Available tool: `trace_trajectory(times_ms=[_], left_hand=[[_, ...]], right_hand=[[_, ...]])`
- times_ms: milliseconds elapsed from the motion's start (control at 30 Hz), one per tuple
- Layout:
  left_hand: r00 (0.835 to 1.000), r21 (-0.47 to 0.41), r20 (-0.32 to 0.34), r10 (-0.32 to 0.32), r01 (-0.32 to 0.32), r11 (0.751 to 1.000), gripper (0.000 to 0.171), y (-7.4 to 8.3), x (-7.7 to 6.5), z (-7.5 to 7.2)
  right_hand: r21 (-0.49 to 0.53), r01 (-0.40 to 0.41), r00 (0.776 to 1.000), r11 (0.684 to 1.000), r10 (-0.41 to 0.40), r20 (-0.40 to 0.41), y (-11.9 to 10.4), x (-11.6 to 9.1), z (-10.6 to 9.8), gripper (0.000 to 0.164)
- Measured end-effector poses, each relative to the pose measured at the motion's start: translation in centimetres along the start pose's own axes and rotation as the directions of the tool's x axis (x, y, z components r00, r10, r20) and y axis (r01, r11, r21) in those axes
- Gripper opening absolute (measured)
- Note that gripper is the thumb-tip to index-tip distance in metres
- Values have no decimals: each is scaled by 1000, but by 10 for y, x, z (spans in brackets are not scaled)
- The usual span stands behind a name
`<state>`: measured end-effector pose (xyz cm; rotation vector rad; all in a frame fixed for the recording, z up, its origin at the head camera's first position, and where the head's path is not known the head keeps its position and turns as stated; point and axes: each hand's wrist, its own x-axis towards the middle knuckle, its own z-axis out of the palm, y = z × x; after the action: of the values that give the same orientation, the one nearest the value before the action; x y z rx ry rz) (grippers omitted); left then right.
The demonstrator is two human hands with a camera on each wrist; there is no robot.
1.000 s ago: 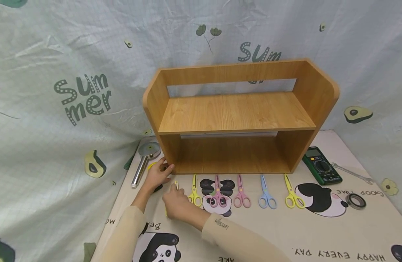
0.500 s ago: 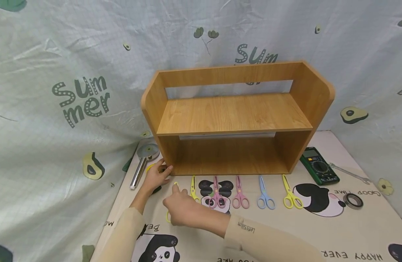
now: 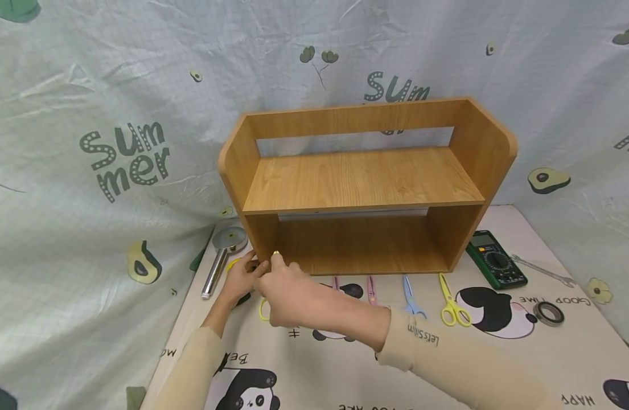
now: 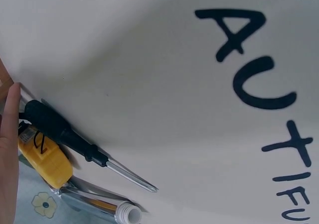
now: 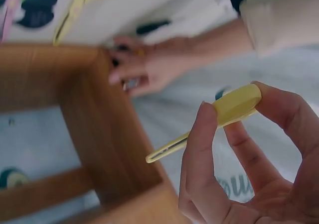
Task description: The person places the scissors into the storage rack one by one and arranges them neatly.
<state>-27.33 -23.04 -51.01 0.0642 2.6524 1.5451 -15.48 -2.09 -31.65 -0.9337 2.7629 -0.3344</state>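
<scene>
My right hand [image 3: 294, 290] pinches a pair of yellow scissors by the handle, held up in front of the shelf's lower left corner. In the right wrist view the scissors' handle [image 5: 237, 104] sits between thumb and fingers, blades pointing away toward the wooden shelf [image 5: 124, 129]. My left hand [image 3: 241, 280] touches the lower left corner of the wooden shelf [image 3: 365, 182], thumb extended at its front edge. Beside the left hand's finger, in the left wrist view, lie a black-handled screwdriver [image 4: 65, 129] and a yellow-bodied tool [image 4: 47, 159].
A magnifier-shaped chrome piece [image 3: 215, 273] lies left of the shelf. Blue scissors [image 3: 410, 295], yellow scissors [image 3: 451, 302] and pink scissors partly hidden by my right arm lie in front. At right are a green multimeter [image 3: 496, 259], a wrench [image 3: 542, 270] and a tape roll [image 3: 549, 313].
My right hand has moved away from the body, from the table up toward the shelf's lower left corner, bringing the yellow scissors along. My left hand keeps its place. The head view has shifted slightly.
</scene>
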Motion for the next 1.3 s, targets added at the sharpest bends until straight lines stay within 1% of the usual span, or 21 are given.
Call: trace_trajectory(times_ms=[67, 133, 200, 267, 433, 533, 633, 700, 833, 900, 1000, 1100, 1233, 1300], left_hand=[[1000, -7, -5, -4, 4, 1000, 65, -1, 1, -2], [1000, -26, 3, -11, 11, 1000, 64, -1, 1, -3], [1000, -34, 3, -18, 18, 999, 63, -2, 1, -4], [1000, -21, 3, -20, 20, 1000, 62, -3, 2, -4], [999, -44, 2, -34, 34, 998, 62, -2, 2, -5], [999, -43, -9, -31, 30, 999, 63, -1, 1, -5], [1000, -47, -15, -22, 21, 999, 63, -2, 0, -2], [1000, -52, -16, -18, 17, 999, 64, -4, 0, 0], [999, -46, -31, -13, 12, 999, 61, -8, 0, 3], [999, -35, -44, -3, 1, 999, 61, -9, -1, 4], [998, -28, -61, 8, -10, 1000, 60, -8, -1, 5], [998, -28, -68, 15, -17, 999, 59, -7, -2, 7], [996, -4, -85, 35, -35, 999, 57, -7, -4, 10], [995, 9, -95, 38, -37, 999, 56, -6, -4, 12]], right_hand=[[15, -10, 1000, 1000, 10, -18, 1, 1, -13, 30], [0, -20, 999, 1000, 20, -36, 1, 4, -25, 35], [-22, -20, 999, 1000, 19, -46, 2, 6, -38, 30], [-37, -16, 999, 999, 14, -49, 3, 8, -50, 24], [-70, 1, 997, 998, -6, -78, 7, 19, -78, 11], [-70, -27, 996, 997, 21, -83, 10, 31, -89, 7], [-71, -83, 994, 994, 77, -80, 12, 46, -96, 3], [-70, -116, 991, 991, 111, -77, 14, 55, -100, 4], [-126, -145, 987, 981, 134, -89, 19, 71, -108, 3], [-124, -155, 985, 980, 144, -91, 22, 78, -112, 6], [-94, -161, 984, 982, 153, -91, 27, 88, -117, 15], [-40, -172, 983, 984, 168, -80, 31, 99, -122, 20], [4, -194, 979, 981, 194, -59, 34, 114, -127, 23], [-7, -204, 978, 979, 204, -43, 34, 122, -128, 23]])
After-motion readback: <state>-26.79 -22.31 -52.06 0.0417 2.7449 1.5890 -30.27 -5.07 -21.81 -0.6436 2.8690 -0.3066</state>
